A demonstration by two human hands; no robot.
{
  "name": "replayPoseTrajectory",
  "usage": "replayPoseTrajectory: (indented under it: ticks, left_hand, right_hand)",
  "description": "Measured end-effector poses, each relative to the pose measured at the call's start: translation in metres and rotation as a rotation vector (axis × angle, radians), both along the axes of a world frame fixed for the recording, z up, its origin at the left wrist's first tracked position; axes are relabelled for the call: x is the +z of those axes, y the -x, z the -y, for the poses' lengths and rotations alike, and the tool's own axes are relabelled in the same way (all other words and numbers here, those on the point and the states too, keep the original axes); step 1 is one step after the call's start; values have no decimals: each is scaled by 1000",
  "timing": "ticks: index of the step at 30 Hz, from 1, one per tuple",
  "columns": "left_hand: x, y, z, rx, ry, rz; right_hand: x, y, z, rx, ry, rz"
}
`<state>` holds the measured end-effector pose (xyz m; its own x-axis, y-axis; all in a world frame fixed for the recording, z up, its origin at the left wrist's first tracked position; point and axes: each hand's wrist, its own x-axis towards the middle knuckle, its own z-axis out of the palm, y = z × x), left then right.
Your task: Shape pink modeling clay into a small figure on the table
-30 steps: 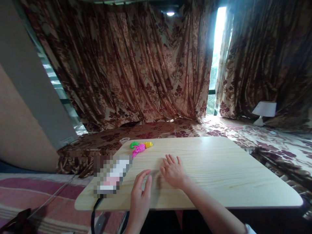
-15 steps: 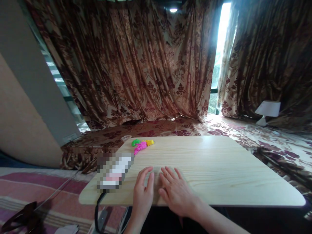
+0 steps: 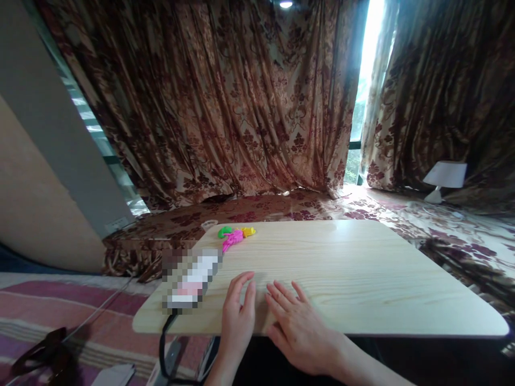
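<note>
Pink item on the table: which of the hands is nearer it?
Left. The left hand is on the camera side of the pink item, slightly right of it; the right hand is farther right.

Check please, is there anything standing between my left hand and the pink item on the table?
Nothing visible stands between the left hand and the pink item. The blurred white object lies just left of that line; the green piece and yellow piece are at the pink item's far end.
</note>
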<state>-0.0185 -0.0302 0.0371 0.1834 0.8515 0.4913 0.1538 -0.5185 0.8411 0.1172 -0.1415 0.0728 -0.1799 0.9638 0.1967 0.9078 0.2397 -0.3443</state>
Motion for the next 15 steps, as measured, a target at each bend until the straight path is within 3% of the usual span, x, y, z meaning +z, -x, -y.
replayPoseTrajectory:
  ticks: [3,10,12,15]
  left_hand:
    - [2,3,6,-26,0,-44]
    - [-10,-3,17,-146,-49,-261]
    - [-7,-6,24,-219,-24,-280]
    - [11,-8,42,-292,7,-281]
  right_hand:
    - [3,-6,10,37,23,-113]
    - [-5,-33,-6,-145,-139,-367]
    - [-4,-37,0,-194,-150,-488]
    - [10,-40,17,-190,-148,-662]
